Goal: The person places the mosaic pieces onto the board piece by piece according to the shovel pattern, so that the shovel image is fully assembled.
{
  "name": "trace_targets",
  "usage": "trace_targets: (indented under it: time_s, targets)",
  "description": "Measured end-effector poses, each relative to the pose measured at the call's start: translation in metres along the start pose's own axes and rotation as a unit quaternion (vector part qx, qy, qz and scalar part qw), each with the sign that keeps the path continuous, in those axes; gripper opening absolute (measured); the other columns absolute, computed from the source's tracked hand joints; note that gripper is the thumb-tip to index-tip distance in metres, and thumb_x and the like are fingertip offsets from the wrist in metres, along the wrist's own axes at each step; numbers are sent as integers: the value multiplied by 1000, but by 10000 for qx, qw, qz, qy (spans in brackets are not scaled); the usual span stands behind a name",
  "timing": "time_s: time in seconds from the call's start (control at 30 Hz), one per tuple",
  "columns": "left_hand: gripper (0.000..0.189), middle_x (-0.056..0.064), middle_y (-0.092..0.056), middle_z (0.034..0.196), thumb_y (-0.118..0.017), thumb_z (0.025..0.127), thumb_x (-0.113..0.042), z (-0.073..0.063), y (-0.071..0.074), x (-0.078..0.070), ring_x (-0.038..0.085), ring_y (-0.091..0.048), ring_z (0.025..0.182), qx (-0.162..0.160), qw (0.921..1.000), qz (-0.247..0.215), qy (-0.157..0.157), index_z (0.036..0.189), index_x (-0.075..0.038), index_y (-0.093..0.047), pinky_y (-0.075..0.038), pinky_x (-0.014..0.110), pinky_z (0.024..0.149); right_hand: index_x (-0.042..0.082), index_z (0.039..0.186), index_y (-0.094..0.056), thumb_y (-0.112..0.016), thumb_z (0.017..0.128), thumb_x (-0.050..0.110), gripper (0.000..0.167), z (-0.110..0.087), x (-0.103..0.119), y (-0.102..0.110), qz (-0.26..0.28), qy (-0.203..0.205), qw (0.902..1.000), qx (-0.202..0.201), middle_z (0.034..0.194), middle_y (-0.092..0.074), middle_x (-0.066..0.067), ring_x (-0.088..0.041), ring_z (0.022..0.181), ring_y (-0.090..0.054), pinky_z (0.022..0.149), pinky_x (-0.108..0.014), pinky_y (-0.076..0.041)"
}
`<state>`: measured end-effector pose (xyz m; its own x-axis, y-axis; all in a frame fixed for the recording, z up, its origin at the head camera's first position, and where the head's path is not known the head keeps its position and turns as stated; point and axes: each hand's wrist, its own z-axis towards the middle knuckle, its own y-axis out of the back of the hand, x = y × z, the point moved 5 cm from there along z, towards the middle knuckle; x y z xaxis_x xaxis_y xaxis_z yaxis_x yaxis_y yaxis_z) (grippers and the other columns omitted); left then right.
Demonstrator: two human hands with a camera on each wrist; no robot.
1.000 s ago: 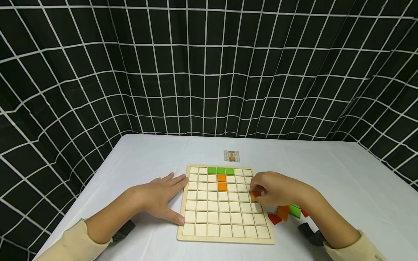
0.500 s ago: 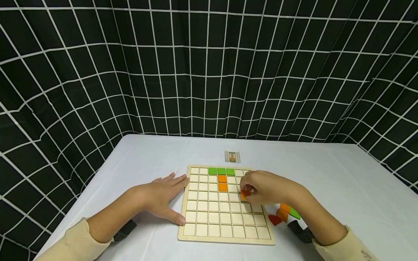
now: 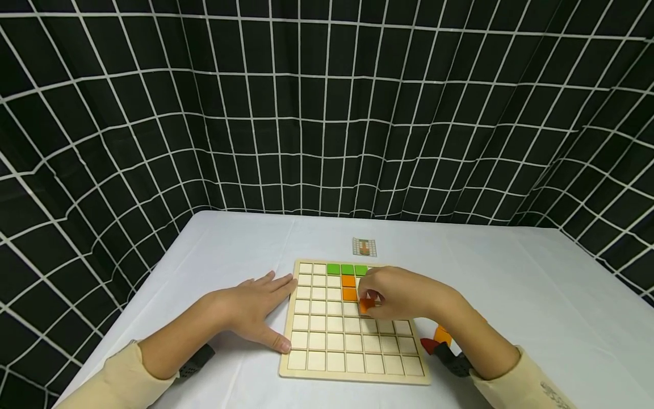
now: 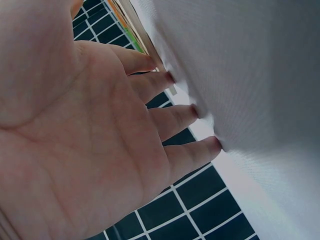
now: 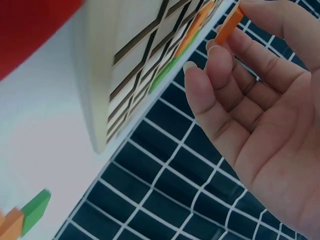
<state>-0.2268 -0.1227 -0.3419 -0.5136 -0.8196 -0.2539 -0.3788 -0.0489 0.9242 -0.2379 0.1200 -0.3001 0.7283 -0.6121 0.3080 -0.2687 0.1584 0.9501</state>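
Observation:
A pale wooden grid board (image 3: 327, 359) lies flat on the white table. Three green square tiles (image 3: 347, 269) sit side by side in its far row, and two orange square tiles (image 3: 349, 287) fill cells below the middle green one. My right hand (image 3: 401, 292) pinches another orange tile (image 5: 230, 24) between thumb and fingers, just above the board and to the right of the placed orange ones. My left hand (image 3: 250, 315) rests with spread fingers at the board's left edge, its thumb and fingertips touching the edge; the left wrist view shows the fingers straight.
Beyond the board lies a small card (image 3: 364, 247) with a printed grid pattern. To the board's right are a red piece (image 3: 428, 345) and loose orange tiles (image 3: 442, 336), partly behind my right forearm. A loose green tile (image 5: 36, 212) shows in the right wrist view.
My right hand has moved left across the board with the pinched orange tile, from its right edge to near the middle column. The left hand has stayed in place.

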Motion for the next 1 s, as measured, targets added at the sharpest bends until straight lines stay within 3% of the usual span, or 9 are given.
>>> trace_targets:
  time_s: [0.5, 1.0]
  targets:
    - [122, 6, -18, 166, -65, 73, -82, 1, -1, 1, 37, -12, 151, -11, 10000, 53, -20, 162, -12, -19, -19, 60, 116, 13, 82, -63, -72, 84, 0, 16, 20, 7, -6, 100, 176, 9997, 167, 72, -51, 3, -6, 68, -43, 59, -23, -38]
    - [121, 7, -18, 166, -66, 73, -80, 0, 1, 0, 37, -12, 151, 8, 10000, 7, -4, 162, -12, -19, -19, 61, 116, 15, 83, -62, -73, 84, 1, 18, 21, 4, -13, 111, 207, 9995, 189, 69, -45, 6, -4, 66, -40, 59, -22, -35]
